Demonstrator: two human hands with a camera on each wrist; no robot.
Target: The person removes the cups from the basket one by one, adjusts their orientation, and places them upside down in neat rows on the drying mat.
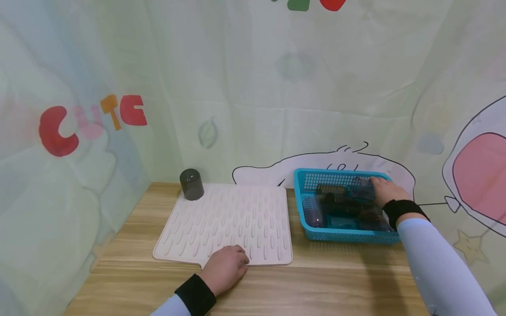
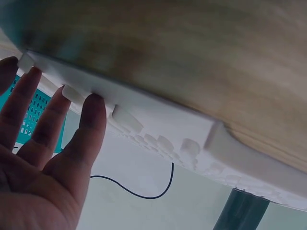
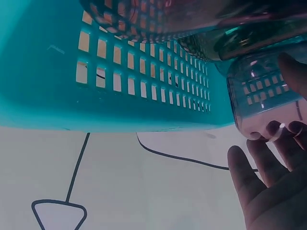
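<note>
At the right, my right hand (image 1: pixel 389 192) reaches over the back right side of a blue plastic basket (image 1: pixel 352 236). It grips a see-through, purplish glass (image 3: pixel 264 91), the thumb on one side and fingertips on the other. Several dark, tinted glasses (image 1: pixel 344 204) lie on their sides in the basket, partly hidden behind one another. My left hand (image 1: pixel 224 268) rests at the front edge of a white ridged mat (image 1: pixel 245 219), and in the left wrist view its fingertips touch that edge. A dark glass (image 1: pixel 192 185) stands upside down on the mat's back left corner.
The mat and basket stand side by side on a wood-grain table (image 1: pixel 158 281). Behind and to the left hangs a pale printed cloth (image 1: pixel 253 87), close to the table's back edge.
</note>
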